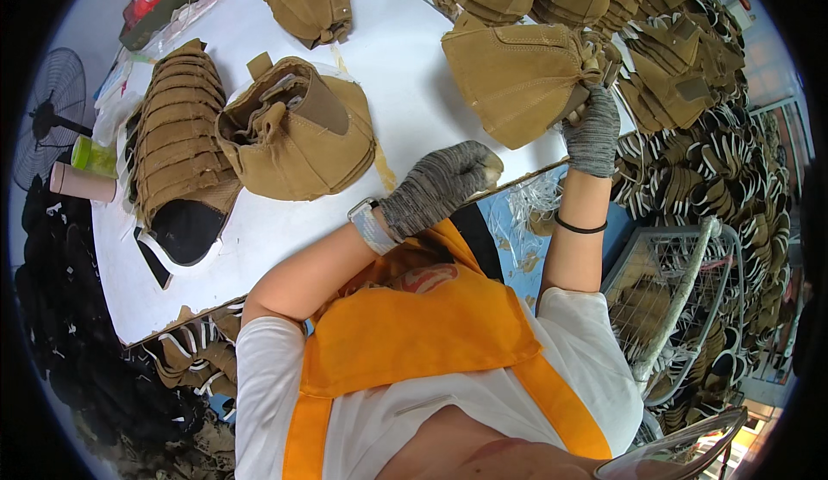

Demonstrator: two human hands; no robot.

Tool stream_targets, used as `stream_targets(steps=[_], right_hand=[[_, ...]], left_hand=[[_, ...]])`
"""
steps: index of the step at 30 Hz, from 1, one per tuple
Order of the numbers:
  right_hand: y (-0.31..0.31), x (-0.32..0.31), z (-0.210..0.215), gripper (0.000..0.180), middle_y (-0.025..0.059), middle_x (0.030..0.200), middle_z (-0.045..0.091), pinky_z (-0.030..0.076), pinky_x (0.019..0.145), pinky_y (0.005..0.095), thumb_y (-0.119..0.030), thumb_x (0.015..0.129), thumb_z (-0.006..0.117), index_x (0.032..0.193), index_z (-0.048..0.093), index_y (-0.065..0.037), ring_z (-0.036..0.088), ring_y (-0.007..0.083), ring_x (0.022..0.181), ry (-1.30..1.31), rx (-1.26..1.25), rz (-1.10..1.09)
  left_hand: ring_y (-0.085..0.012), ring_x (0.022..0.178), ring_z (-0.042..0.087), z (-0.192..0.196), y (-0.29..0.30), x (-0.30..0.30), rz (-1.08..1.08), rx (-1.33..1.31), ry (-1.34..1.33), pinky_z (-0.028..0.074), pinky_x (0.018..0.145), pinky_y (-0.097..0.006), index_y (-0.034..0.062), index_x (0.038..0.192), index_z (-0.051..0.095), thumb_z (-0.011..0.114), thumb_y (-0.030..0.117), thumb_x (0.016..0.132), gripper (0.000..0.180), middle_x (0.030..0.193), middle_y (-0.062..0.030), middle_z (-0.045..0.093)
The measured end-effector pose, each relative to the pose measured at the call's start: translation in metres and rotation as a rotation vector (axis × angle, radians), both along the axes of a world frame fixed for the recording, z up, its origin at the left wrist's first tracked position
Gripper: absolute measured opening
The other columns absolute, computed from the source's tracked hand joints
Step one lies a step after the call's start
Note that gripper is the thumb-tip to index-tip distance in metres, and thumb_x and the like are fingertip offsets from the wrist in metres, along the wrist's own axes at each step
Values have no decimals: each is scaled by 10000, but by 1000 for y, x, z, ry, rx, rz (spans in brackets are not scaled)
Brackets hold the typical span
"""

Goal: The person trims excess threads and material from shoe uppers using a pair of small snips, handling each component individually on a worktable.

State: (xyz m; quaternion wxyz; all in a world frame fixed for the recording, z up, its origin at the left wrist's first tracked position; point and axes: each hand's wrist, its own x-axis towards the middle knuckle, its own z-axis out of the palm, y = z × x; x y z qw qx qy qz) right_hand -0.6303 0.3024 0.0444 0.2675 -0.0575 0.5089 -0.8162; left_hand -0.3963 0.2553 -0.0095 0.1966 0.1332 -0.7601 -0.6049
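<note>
My right hand (592, 131), in a grey knit glove with bare fingertips, grips a bunch of tan suede shoe uppers (517, 79) by their gathered end. The uppers are held up over the right part of the white table, their wide stitched panels fanning to the left. My left hand (444, 178), gloved the same way, is curled closed above the table's near edge. Whatever its fingers may hold is hidden. To its left stands a nested stack of tan uppers (297, 135) with a dark elastic panel. Beyond lies another small bundle of uppers (310, 1).
A long overlapped row of tan uppers (185, 126) lies on the white table (259, 238) at left. More stacks (664, 75) fill the far right. A wire cart (673, 299) stands at my right, beside heaped shoe parts. A fan (52, 113) and a pink cup (82, 182) are at left.
</note>
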Motion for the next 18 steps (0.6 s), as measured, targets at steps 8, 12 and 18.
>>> stream_targets(steps=[8, 12, 18], right_hand=[[-36, 31, 54, 144, 4, 600, 538, 385, 376, 268, -219, 913, 531, 915, 594, -89, 389, 107, 396, 6, -285, 373], [-81, 70, 75, 243, 40, 879, 609, 510, 647, 277, -74, 829, 631, 1072, 622, -91, 599, 167, 754, 1329, -137, 160], [-91, 177, 137, 259, 36, 889, 652, 477, 678, 249, -220, 925, 548, 1126, 640, -85, 580, 92, 795, 1389, -181, 570]], left_hand=[[-157, 782, 599, 44, 39, 52, -43, 72, 202, 481, 773, -286, 3, 959, 637, 584, 249, 911, 256, 817, -57, 641], [-198, 735, 587, 76, 28, 110, 262, -542, 522, 461, 640, -340, 78, 976, 649, 663, 83, 831, 146, 835, -93, 627], [-234, 1027, 543, 111, -13, 177, 1172, -850, 538, 427, 907, -346, 12, 1215, 503, 575, 298, 910, 424, 1140, -131, 558]])
